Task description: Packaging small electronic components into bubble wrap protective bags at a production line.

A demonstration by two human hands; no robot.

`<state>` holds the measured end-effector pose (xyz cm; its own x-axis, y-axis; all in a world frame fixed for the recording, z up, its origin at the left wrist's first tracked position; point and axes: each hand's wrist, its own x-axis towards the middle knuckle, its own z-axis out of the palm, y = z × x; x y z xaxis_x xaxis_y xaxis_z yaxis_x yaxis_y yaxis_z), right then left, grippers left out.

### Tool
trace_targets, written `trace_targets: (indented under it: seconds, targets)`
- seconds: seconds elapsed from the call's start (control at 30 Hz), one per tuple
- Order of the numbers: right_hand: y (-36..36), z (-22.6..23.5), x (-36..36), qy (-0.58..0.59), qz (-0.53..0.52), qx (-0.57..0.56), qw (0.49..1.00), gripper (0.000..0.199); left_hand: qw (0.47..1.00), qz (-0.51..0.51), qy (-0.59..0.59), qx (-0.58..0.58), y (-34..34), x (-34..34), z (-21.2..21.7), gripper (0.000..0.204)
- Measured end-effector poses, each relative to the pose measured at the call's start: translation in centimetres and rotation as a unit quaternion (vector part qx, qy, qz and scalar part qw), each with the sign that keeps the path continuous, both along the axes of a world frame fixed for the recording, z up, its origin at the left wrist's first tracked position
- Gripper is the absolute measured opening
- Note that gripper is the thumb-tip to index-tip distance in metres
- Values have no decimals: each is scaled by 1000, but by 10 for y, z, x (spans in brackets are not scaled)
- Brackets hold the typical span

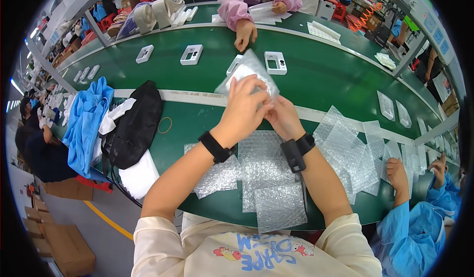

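My left hand (244, 108) and my right hand (284, 115) are raised together over the green table (316, 79), both gripping a clear bubble-wrap bag (249, 69) with a white flat part inside it. The left hand covers the bag's lower half; the right hand pinches its lower right edge. Both wrists wear black bands. Several loose bubble-wrap sheets (266, 170) lie on the table right under my forearms.
More bubble-wrap sheets (353, 148) are piled to the right, next to a neighbour's hand (397, 170) in a blue sleeve. White plastic frames (275, 62) lie on the far belt. A black bag (136, 126) and blue cloth (86, 124) sit at left. A person in pink (244, 5) works opposite.
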<state>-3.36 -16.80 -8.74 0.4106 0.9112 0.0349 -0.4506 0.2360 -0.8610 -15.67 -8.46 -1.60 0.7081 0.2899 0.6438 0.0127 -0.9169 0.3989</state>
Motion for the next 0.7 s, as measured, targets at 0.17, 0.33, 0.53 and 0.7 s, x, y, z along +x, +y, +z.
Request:
trace_targets:
  seconds: [0.17, 0.33, 0.53, 0.7]
  targets:
    - [2, 21, -7, 48, -32, 1, 998, 19, 997, -45, -15, -59, -6, 16, 1, 12]
    - [-9, 43, -1, 104, -12, -48, 993, 22, 989, -121, 56, -66, -1, 30, 7, 12]
    - [-19, -3, 67, 77, -124, 123, 982, 13, 994, -102, -5, 24, 4, 28, 17, 25]
    - [-18, 1, 81, 93, -312, 140, 935, 13, 978, 65, 193, -35, 60, 24, -8, 32]
